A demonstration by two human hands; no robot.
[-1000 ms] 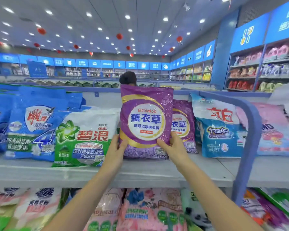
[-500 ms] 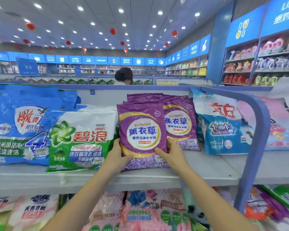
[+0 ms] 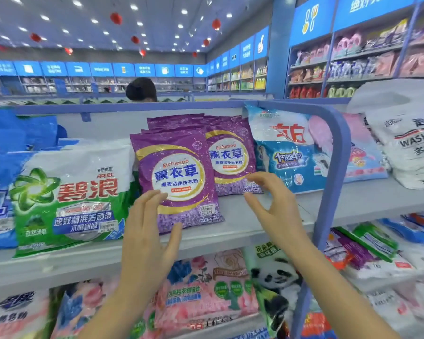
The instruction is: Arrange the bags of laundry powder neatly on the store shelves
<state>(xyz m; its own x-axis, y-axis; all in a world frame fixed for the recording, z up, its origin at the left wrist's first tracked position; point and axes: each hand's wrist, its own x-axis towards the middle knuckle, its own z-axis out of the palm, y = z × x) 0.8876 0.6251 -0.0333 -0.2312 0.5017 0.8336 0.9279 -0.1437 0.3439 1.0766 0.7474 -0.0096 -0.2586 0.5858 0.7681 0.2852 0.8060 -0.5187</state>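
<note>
The pale grey store shelf [image 3: 242, 223] carries the front purple plastic laundry-powder bag [image 3: 179, 177], leaning upright between a green-and-white bag [image 3: 69, 192] and 1 matching purple bag [image 3: 230, 155]. Left hand [image 3: 147, 231] and right hand [image 3: 277, 211] hover with fingers spread, grasping nothing.

A purple bag [image 3: 179, 179], printed with a white oval and gold arcs, is stood leaning back near the front edge of the shelf [image 3: 240, 231]. A second purple bag [image 3: 230, 155] is set just behind it to the right, partly overlapped. A green-and-white bag [image 3: 69, 196] is propped at its left, a blue-and-white bag [image 3: 284, 150] further right.
</note>
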